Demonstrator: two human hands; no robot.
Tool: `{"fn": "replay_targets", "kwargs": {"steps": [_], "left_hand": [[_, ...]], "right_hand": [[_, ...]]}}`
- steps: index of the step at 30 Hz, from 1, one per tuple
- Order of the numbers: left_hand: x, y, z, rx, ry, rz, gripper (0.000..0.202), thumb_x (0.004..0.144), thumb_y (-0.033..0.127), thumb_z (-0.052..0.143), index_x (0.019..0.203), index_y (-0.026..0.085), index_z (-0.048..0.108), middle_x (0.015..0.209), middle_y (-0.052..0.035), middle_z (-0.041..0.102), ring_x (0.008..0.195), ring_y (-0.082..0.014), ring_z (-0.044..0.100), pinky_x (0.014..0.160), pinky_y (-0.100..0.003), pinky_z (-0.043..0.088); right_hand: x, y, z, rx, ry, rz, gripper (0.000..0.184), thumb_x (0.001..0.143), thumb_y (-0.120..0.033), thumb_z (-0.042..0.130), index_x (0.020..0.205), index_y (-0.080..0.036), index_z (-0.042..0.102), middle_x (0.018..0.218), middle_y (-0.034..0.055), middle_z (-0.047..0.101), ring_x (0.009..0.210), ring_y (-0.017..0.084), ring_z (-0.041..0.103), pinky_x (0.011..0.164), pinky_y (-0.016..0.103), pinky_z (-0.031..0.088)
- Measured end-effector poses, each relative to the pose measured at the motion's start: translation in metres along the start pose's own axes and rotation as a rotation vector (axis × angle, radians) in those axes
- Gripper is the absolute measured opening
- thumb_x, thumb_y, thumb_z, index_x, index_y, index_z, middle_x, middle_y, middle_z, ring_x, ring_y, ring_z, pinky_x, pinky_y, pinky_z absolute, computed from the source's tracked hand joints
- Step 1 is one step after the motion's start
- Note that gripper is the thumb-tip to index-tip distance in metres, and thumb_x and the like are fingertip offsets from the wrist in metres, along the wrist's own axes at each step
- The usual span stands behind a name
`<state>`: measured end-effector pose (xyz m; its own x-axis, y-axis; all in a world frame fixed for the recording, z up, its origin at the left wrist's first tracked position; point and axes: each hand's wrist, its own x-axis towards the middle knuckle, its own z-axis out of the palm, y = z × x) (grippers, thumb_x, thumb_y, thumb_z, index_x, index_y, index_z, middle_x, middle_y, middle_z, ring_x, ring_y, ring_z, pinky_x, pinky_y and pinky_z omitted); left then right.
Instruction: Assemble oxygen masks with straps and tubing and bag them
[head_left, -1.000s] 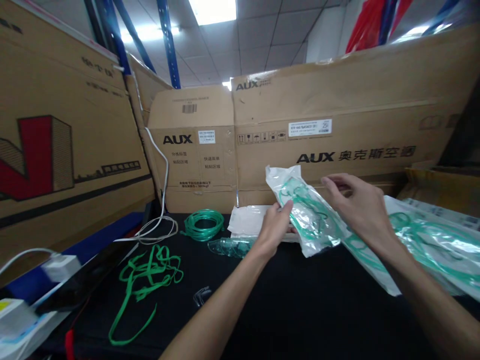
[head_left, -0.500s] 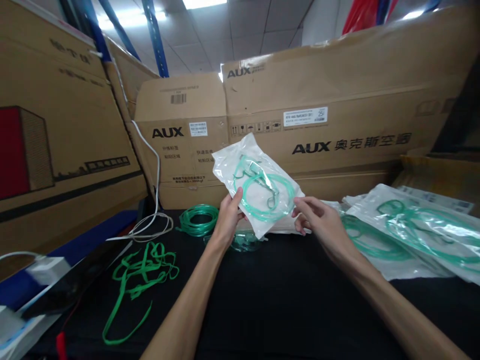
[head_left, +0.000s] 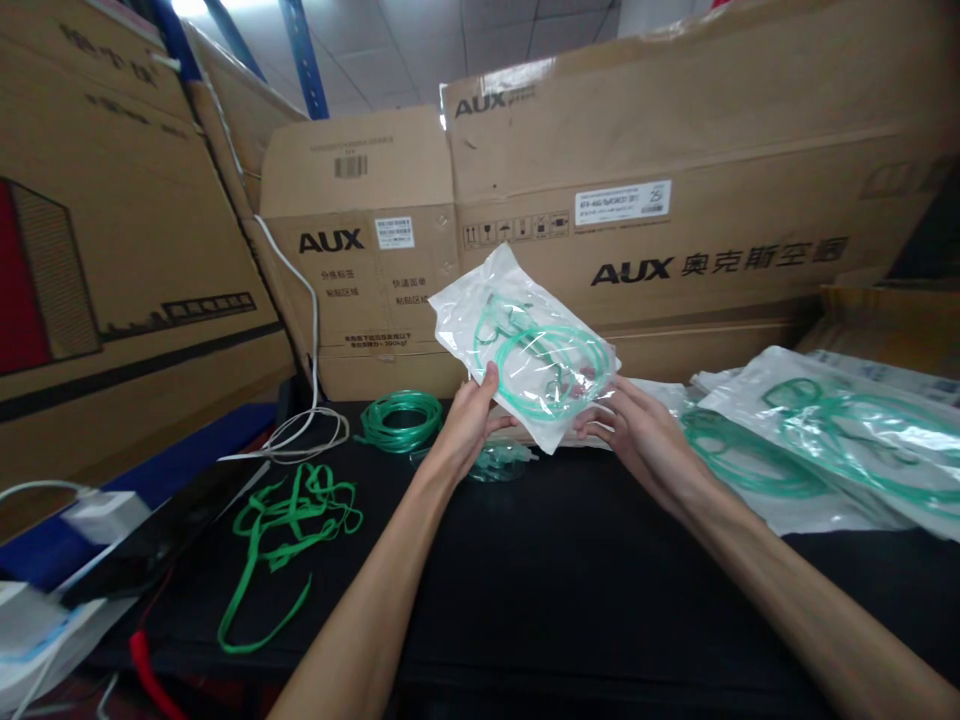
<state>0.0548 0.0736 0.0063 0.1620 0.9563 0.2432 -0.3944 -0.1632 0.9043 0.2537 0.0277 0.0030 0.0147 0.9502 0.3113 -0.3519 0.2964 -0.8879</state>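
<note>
Above the black table I hold up a clear-fronted, white-backed plastic pouch (head_left: pixel 469 315), tilted, with coiled green tubing (head_left: pixel 551 410) inside. My left hand (head_left: pixel 469 425) is closed on its lower left edge, thumb in front and fingers behind. At the right corner my right hand (head_left: pixel 637 425) grips the pouch, its fingertips partly hidden by the plastic. Below and behind the pouch lies a clear greenish plastic piece (head_left: pixel 499 462), which looks like a mask, partly covered by my left hand. A coil of green tubing (head_left: pixel 401 420) rests left of my left hand.
Tangled green strap (head_left: pixel 289 515) lies on the table (head_left: pixel 540 590) at left. More packed pouches (head_left: pixel 847 430) are piled at right. Cardboard boxes (head_left: pixel 525 285) wall off the back and left. A white cable (head_left: pixel 311 330) and power adapter (head_left: pixel 109 515) sit at left.
The pouch has shifted slightly right and up in view, held in both hands. My right hand's fingers have moved further under its right corner. The camera view has tipped downward a little.
</note>
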Motion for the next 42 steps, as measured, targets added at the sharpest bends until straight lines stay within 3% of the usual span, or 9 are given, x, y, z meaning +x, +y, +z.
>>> {"fn": "replay_targets", "kwargs": {"steps": [4,11,14,20,24,28,32,36,42], "left_hand": [[-0.001,-0.002,0.001,0.013,-0.006,-0.024,0.042,0.091,0.049,0.070,0.114,0.014,0.071,0.118,-0.0147,0.074,0.095,-0.0233,0.069,0.067,-0.026,0.055],[-0.003,-0.003,0.003,0.024,-0.001,-0.052,0.039,0.089,0.046,0.072,0.111,0.014,0.072,0.110,-0.0133,0.076,0.093,-0.0219,0.070,0.077,-0.030,0.055],[-0.004,-0.001,0.004,0.028,0.000,-0.057,0.039,0.088,0.046,0.073,0.109,0.013,0.072,0.110,-0.0134,0.076,0.092,-0.0212,0.070,0.078,-0.030,0.054],[-0.005,-0.001,0.006,0.035,-0.022,-0.082,0.038,0.088,0.045,0.074,0.107,0.013,0.073,0.107,-0.0136,0.077,0.091,-0.0230,0.071,0.074,-0.030,0.056],[-0.006,0.001,0.006,0.031,-0.013,-0.078,0.037,0.084,0.044,0.078,0.106,0.014,0.074,0.106,-0.0125,0.076,0.092,-0.0232,0.071,0.077,-0.031,0.056],[-0.006,0.002,0.004,0.010,0.075,-0.048,0.036,0.086,0.044,0.076,0.104,0.013,0.073,0.109,-0.0132,0.076,0.094,-0.0219,0.070,0.077,-0.029,0.055],[-0.003,0.004,0.000,-0.006,0.224,-0.019,0.029,0.093,0.039,0.068,0.104,0.013,0.072,0.111,-0.0116,0.075,0.086,-0.0166,0.068,0.069,-0.023,0.051],[0.000,0.007,-0.003,-0.016,0.353,-0.005,0.026,0.100,0.032,0.055,0.102,0.011,0.070,0.106,-0.0117,0.076,0.076,-0.0134,0.066,0.063,-0.021,0.049],[0.001,0.009,-0.006,-0.027,0.446,0.038,0.024,0.101,0.025,0.050,0.093,0.013,0.068,0.091,-0.0064,0.073,0.068,-0.0108,0.062,0.064,-0.020,0.048]], "right_hand": [[0.002,0.005,-0.002,0.056,-0.055,0.062,0.022,0.089,-0.033,0.069,0.106,-0.020,0.069,0.093,0.0050,0.073,0.073,0.018,0.068,0.068,0.029,0.057],[0.006,0.008,-0.002,0.149,-0.124,0.164,0.032,0.093,-0.048,0.058,0.106,-0.021,0.069,0.086,0.0070,0.071,0.070,0.021,0.066,0.064,0.032,0.055],[0.006,0.007,-0.003,0.162,-0.098,0.181,0.034,0.090,-0.052,0.063,0.106,-0.022,0.070,0.085,0.0059,0.070,0.069,0.019,0.063,0.061,0.030,0.053],[0.001,0.008,0.001,0.114,-0.105,0.211,0.029,0.079,-0.039,0.082,0.096,-0.017,0.074,0.091,0.0043,0.068,0.065,0.012,0.055,0.055,0.024,0.047],[-0.002,0.007,0.004,0.046,-0.146,0.251,0.032,0.073,-0.039,0.088,0.086,-0.014,0.072,0.073,0.0011,0.063,0.051,0.007,0.044,0.046,0.024,0.040],[-0.003,0.001,0.000,-0.009,-0.123,0.262,0.037,0.071,-0.043,0.089,0.079,-0.016,0.066,0.061,-0.0041,0.054,0.047,0.007,0.043,0.039,0.020,0.036],[-0.002,-0.005,-0.004,-0.055,-0.095,0.270,0.037,0.080,-0.049,0.081,0.078,-0.016,0.064,0.056,-0.0054,0.050,0.042,0.006,0.038,0.034,0.017,0.032],[-0.002,-0.009,-0.006,-0.089,-0.083,0.296,0.038,0.082,-0.050,0.078,0.076,-0.016,0.062,0.051,-0.0073,0.043,0.038,0.005,0.033,0.030,0.014,0.026],[-0.002,-0.018,-0.009,-0.096,-0.079,0.293,0.039,0.081,-0.050,0.078,0.071,-0.017,0.060,0.049,-0.0082,0.040,0.033,0.003,0.027,0.027,0.013,0.020]]}}
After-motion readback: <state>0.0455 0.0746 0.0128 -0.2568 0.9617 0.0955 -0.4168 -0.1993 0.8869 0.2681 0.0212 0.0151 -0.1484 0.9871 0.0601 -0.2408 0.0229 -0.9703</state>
